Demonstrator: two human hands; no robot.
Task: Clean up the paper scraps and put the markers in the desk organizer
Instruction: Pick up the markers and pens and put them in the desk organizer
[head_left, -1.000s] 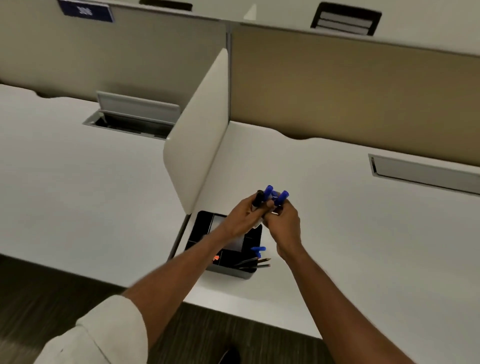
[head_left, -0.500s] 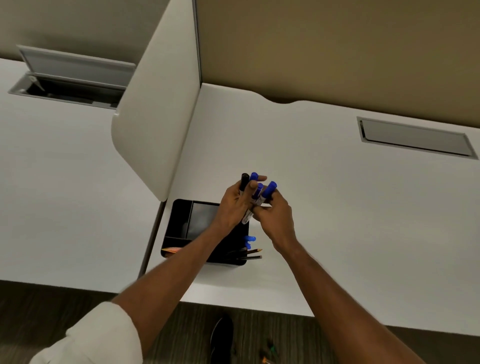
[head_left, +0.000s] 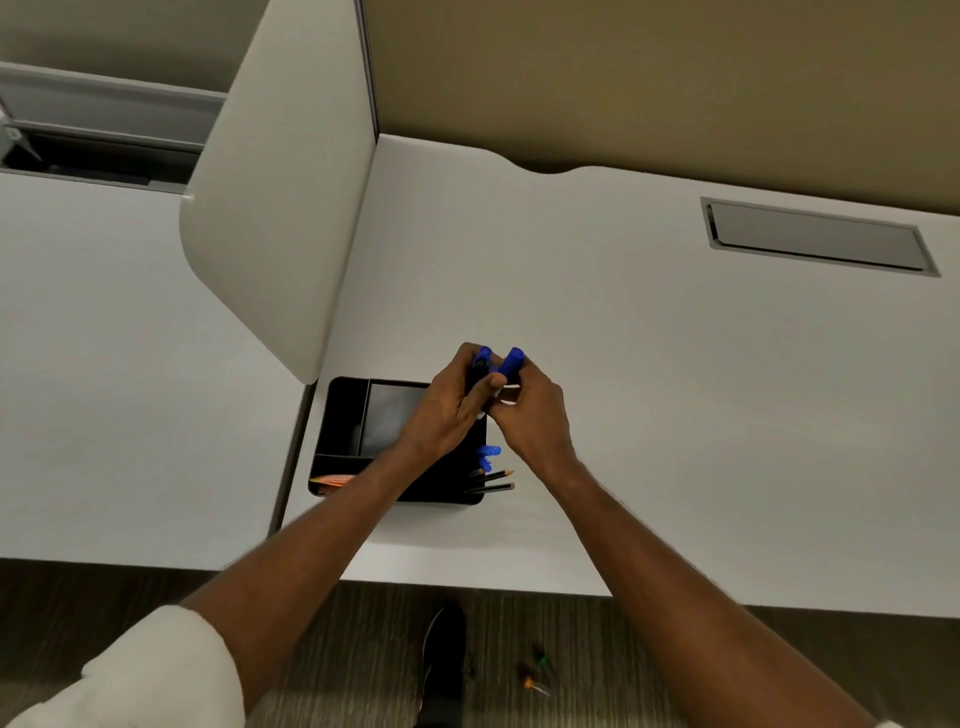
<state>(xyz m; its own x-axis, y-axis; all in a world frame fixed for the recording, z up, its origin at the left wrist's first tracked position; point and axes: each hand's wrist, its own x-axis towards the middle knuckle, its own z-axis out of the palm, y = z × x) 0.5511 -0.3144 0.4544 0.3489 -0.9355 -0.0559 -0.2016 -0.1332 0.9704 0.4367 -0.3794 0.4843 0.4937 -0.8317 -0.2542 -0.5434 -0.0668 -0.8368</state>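
Both my hands meet just above the far right corner of the black desk organizer (head_left: 343, 415). My left hand (head_left: 447, 405) is closed round a bundle of markers (head_left: 480, 364), with a blue cap and a black cap showing above the fingers. My right hand (head_left: 530, 410) grips another blue-capped marker (head_left: 511, 362) beside them. Their barrels are hidden inside my fingers. In the organizer's right compartment stand a blue-capped marker (head_left: 487, 453) and two pencils (head_left: 493, 480). Orange paper (head_left: 332, 479) lies in its front left slot.
A white divider panel (head_left: 280, 208) rises at the organizer's left. A closed grey cable hatch (head_left: 818, 236) sits in the desk at the far right, an open one (head_left: 98, 135) at the far left. My shoe (head_left: 444, 660) and small objects (head_left: 535, 675) are on the floor.
The camera has tilted down and moved closer. My hands have drawn the markers tighter together, so less of each marker shows above my fingers.
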